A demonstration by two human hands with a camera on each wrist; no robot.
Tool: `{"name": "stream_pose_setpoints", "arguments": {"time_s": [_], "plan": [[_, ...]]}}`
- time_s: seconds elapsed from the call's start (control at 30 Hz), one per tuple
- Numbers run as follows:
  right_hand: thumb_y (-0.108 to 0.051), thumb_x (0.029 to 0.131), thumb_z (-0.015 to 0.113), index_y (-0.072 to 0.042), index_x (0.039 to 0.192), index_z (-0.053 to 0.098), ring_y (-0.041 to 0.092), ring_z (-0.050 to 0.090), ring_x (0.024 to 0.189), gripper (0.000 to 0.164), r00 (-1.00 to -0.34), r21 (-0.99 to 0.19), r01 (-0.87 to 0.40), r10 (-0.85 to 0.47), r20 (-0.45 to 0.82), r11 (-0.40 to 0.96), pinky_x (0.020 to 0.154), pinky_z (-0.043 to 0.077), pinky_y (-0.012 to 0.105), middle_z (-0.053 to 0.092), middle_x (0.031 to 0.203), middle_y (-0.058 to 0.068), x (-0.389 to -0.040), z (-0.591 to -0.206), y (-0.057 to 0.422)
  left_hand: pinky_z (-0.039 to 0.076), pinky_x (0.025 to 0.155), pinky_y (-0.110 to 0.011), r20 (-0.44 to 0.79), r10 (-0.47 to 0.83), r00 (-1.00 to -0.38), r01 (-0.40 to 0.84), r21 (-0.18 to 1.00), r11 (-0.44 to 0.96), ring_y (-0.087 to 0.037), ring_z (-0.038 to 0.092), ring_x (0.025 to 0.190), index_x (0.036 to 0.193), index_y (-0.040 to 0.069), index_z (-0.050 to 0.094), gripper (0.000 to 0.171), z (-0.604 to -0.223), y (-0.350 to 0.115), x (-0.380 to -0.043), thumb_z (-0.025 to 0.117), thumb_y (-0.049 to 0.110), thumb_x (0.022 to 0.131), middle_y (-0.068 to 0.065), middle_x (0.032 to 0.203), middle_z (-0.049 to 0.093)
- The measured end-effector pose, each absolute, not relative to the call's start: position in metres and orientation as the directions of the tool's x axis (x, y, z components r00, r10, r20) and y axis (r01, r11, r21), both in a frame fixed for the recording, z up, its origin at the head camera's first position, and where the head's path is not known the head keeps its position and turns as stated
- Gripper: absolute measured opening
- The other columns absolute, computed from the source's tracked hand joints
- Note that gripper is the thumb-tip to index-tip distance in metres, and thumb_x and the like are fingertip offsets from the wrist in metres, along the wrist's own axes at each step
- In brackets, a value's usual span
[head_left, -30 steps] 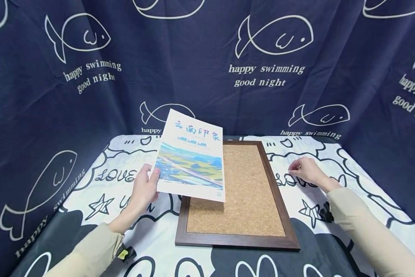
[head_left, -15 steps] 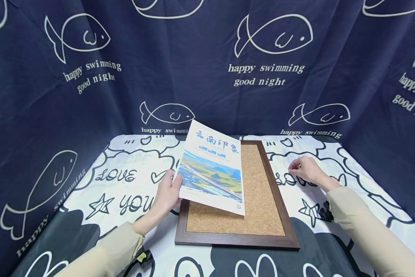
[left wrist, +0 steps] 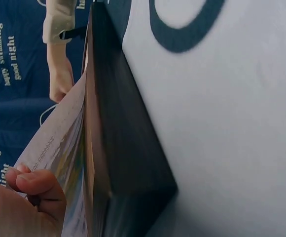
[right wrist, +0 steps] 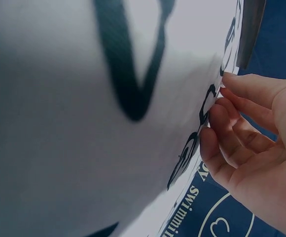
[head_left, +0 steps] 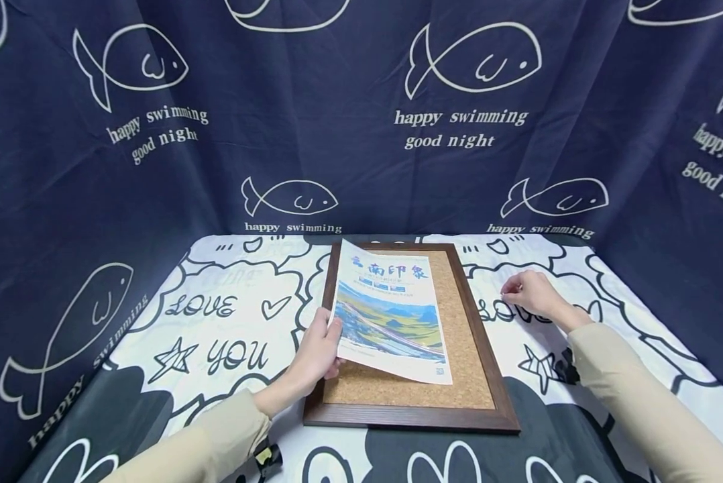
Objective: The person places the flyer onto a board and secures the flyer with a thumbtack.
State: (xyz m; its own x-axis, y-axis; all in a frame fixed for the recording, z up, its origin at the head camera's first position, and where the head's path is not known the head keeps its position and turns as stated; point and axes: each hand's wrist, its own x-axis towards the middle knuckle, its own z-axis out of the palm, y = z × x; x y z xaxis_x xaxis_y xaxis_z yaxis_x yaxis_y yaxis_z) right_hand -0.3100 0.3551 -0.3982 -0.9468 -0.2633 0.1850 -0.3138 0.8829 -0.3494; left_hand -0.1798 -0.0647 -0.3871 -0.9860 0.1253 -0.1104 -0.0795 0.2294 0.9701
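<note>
Here's the printed sheet, tilted over the cork panel, its lower edge bowed. The left hand has it, fingers closed in a pinch on the sheet's left edge, right by the frame's side. The cork sits within the brown frame, flat on the table. Out right, apart from the frame, the right hand bends its fingers, tips close together; whether they pinch anything, I can't tell.
</note>
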Motion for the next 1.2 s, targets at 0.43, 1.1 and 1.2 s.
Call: {"name": "stream_pose_setpoints", "arguments": {"time_s": [0.43,1.1,1.2], "plan": [[-0.007,0.077,0.073,-0.002,0.077,0.073,0.010,0.045,0.058,0.005,-0.941,-0.350,-0.331,-0.279,0.192,0.876,0.058,0.035,0.025,0.061,0.062,-0.001,-0.309,-0.396,0.353,0.035,0.036,-0.019,-0.135,0.176,-0.975,-0.091,0.967,0.238,-0.006,0.041,0.038,0.112,0.005,0.038,0.021,-0.395,-0.055,-0.182,0.029,0.022,0.106,-0.002,0.057,0.051],[-0.006,0.076,0.074,-0.002,0.077,0.073,0.010,0.047,0.059,0.004,-0.944,-0.351,-0.321,-0.268,0.192,0.880,0.059,0.037,0.026,0.065,0.065,0.002,-0.307,-0.396,0.353,0.036,0.034,-0.020,-0.154,0.214,-0.964,-0.100,0.965,0.243,-0.007,0.042,0.036,0.112,0.004,0.040,0.022,-0.398,-0.052,-0.180,0.032,0.023,0.106,-0.002,0.055,0.053],[-0.005,0.076,0.074,-0.002,0.077,0.073,0.010,0.046,0.059,0.004,-0.943,-0.347,-0.324,-0.270,0.196,0.880,0.059,0.036,0.026,0.065,0.065,0.002,-0.307,-0.396,0.352,0.035,0.033,-0.020,-0.161,0.229,-0.960,-0.093,0.956,0.278,-0.006,0.042,0.035,0.111,0.003,0.041,0.023,-0.396,-0.056,-0.178,0.035,0.025,0.105,-0.001,0.054,0.054]]}}
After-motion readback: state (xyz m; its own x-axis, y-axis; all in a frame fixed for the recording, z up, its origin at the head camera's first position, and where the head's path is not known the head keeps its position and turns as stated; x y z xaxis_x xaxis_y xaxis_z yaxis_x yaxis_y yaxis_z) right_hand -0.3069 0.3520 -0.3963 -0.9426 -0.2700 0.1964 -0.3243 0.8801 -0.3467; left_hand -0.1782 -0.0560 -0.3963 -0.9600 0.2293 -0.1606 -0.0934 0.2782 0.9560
